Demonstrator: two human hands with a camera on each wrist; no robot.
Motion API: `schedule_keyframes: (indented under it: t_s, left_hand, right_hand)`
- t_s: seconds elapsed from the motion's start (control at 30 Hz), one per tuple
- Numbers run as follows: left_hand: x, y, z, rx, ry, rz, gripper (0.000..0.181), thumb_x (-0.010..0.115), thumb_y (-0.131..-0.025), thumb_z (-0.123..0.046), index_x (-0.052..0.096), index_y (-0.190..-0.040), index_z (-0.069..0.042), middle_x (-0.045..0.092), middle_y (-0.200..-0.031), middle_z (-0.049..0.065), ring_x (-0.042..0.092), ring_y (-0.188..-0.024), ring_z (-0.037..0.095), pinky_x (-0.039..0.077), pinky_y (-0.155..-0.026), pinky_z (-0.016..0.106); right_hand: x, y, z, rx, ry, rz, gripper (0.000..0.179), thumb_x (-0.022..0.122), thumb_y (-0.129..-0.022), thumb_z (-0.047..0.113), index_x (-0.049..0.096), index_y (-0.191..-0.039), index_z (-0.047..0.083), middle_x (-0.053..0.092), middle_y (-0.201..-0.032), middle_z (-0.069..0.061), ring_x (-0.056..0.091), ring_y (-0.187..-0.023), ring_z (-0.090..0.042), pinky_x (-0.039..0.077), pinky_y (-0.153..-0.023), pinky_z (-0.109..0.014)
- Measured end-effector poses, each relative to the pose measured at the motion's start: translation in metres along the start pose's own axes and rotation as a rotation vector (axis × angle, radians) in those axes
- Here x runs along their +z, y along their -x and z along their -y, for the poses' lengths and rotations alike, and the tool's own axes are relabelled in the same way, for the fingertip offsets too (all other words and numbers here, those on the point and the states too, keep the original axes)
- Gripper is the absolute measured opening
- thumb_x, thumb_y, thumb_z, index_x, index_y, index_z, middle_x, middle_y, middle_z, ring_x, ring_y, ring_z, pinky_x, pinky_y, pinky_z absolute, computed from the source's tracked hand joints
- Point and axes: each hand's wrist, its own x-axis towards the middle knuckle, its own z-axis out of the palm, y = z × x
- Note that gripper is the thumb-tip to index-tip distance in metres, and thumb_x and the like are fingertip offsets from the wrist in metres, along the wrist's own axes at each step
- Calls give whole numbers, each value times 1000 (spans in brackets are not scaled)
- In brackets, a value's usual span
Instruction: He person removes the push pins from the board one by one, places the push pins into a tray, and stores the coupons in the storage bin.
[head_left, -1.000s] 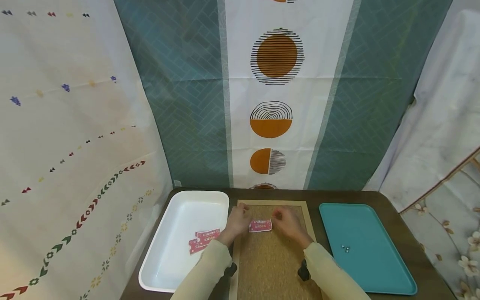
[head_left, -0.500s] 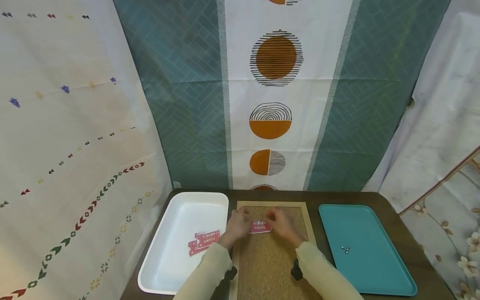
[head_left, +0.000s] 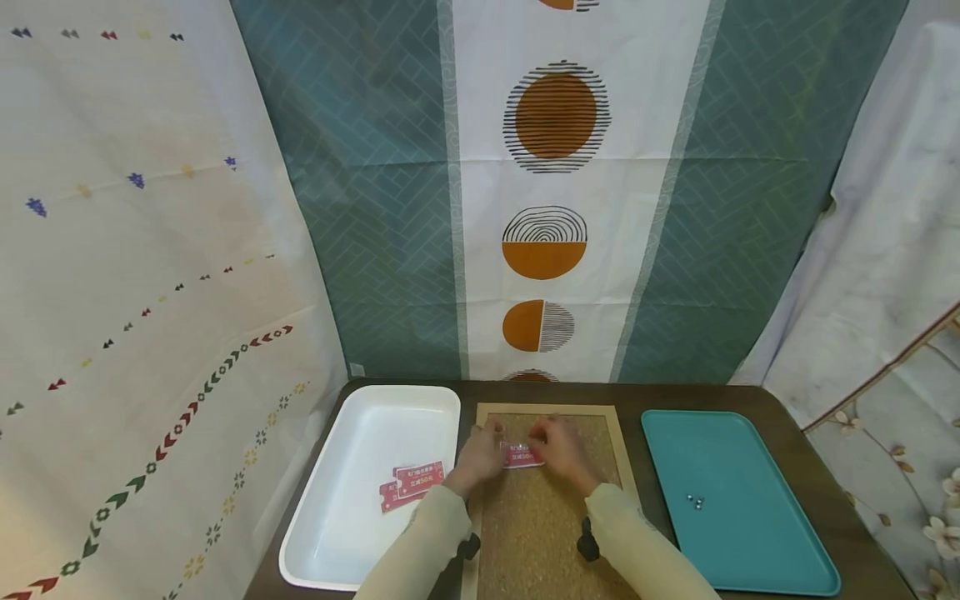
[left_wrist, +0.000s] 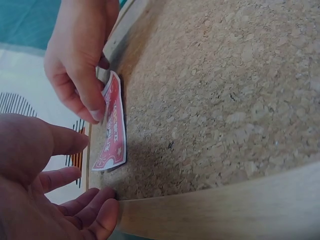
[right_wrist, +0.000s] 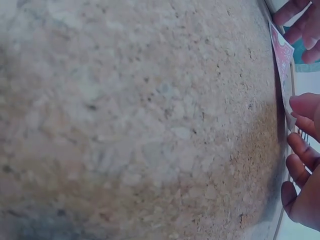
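A pink paper coupon [head_left: 522, 455] with white lettering lies near the top of the framed corkboard [head_left: 540, 533]; a tiny bright dot shows at its upper middle. At its right part my right hand [head_left: 564, 450] pinches the upper edge, the thumb over the printed face. In the left wrist view the coupon [left_wrist: 116, 125] looks slightly bowed, its edges standing off the cork. My left hand [head_left: 482, 454] is at the coupon's left end, fingers loosely spread and close to the corner. The left wrist view shows this hand [left_wrist: 45, 185] holding nothing.
A white tray [head_left: 322, 533] on the left holds pink coupons [head_left: 418, 479], overlapping each other. On the right, a teal tray [head_left: 757, 533] carries a few small shiny pieces [head_left: 696, 502]. The dark table [head_left: 637, 396] meets a patterned curtain [head_left: 390, 250] behind.
My right hand has moved left, from beside the coupon's right end to over its upper right part. My left hand has shifted slightly; the coupon stays in about the same place.
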Motion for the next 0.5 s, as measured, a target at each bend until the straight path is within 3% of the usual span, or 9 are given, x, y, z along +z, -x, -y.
schedule_keyframes:
  t_s: [0.17, 0.5]
  left_hand:
    - [2, 0, -1, 5, -42, -3, 43, 69, -101, -22, 56, -139, -8, 58, -119, 19, 60, -95, 30, 57, -90, 57]
    - [9, -6, 3, 51, -95, -22, 41, 71, -98, -18, 57, -135, -7, 62, -111, 16, 61, -91, 28, 57, -88, 54]
  right_hand:
    - [6, -3, 1, 3, 31, -11, 8, 79, -95, 17, 77, -102, 13, 66, -106, -5, 60, -104, -28, 42, -97, -61]
    - [12, -6, 7, 8, 75, 3, 5, 80, -93, 15, 78, -97, 17, 69, -104, -3, 61, -110, -32, 39, -101, -64]
